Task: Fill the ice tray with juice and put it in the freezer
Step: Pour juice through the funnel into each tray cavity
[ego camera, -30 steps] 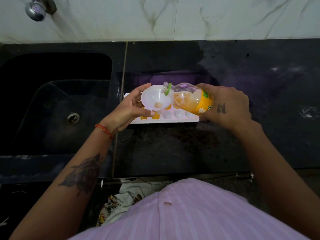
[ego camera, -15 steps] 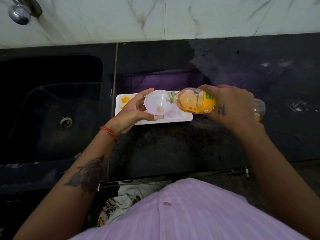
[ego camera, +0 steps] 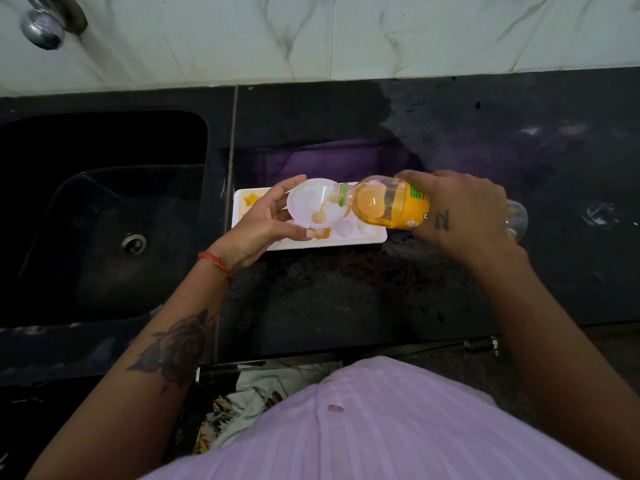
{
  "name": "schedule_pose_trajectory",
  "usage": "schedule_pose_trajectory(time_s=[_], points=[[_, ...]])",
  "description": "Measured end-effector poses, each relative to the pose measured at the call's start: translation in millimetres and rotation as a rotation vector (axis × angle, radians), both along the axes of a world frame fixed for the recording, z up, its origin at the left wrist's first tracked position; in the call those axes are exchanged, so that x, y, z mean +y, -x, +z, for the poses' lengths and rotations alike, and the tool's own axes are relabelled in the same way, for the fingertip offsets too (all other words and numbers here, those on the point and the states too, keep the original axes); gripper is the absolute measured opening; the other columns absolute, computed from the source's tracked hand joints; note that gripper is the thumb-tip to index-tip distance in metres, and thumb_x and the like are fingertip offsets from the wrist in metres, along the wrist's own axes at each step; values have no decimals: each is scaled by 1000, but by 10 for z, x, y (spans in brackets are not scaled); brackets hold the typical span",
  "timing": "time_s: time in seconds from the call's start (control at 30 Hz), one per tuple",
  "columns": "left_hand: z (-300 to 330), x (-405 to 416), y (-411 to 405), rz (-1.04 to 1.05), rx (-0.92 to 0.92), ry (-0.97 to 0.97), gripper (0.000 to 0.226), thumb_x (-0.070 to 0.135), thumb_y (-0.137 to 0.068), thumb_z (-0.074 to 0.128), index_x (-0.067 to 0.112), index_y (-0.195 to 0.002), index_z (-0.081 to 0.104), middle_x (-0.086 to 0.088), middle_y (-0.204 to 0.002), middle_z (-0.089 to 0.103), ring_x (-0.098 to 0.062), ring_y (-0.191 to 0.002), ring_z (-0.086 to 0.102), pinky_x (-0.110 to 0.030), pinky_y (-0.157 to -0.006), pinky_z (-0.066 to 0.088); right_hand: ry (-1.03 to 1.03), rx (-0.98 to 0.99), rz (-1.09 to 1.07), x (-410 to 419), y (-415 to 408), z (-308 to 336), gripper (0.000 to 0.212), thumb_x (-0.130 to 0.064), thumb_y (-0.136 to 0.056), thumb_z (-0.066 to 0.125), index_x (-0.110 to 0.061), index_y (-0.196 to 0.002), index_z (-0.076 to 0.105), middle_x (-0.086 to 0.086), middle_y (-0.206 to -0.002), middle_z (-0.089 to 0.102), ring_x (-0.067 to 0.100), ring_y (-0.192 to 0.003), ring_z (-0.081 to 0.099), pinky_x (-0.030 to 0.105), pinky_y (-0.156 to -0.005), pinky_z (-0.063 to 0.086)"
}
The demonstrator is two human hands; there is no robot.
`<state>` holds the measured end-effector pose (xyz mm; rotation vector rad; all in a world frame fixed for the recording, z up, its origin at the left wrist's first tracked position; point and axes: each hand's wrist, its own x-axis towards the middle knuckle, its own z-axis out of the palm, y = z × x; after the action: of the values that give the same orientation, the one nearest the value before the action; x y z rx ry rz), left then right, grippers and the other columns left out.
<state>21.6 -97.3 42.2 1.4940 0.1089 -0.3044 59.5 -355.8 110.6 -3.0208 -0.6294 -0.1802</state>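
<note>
Over ice tray (ego camera: 377, 237): right hand (ego camera: 460, 216) tilting bottle (ego camera: 388, 206) funnelward (ego camera: 311, 206).

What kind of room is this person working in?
Most likely a home kitchen: a black stone counter with a sunken black sink, a chrome tap on the marble-tiled wall, and a white ice tray being filled.

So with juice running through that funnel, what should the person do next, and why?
Probably keep the juice bottle tilted a moment, then shift the funnel right. Juice is pooling at its spout, star cells at the ice tray's left look orange, and the round cells to the right look empty.
</note>
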Motion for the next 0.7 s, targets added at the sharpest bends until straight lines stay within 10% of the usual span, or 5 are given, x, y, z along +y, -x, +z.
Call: schedule_pose_trajectory(time_s=[0.7], points=[[14,-226,-147,-47,-2,61,87,-14,-63,70,26,-136,43,3,-125,58,-21,-115,56,-33,-87,56,0,22,-96,-223,1,17,68,-37,-71,74,-40,-132,43,3,-105,64,31,-93,60,34,-68,31]])
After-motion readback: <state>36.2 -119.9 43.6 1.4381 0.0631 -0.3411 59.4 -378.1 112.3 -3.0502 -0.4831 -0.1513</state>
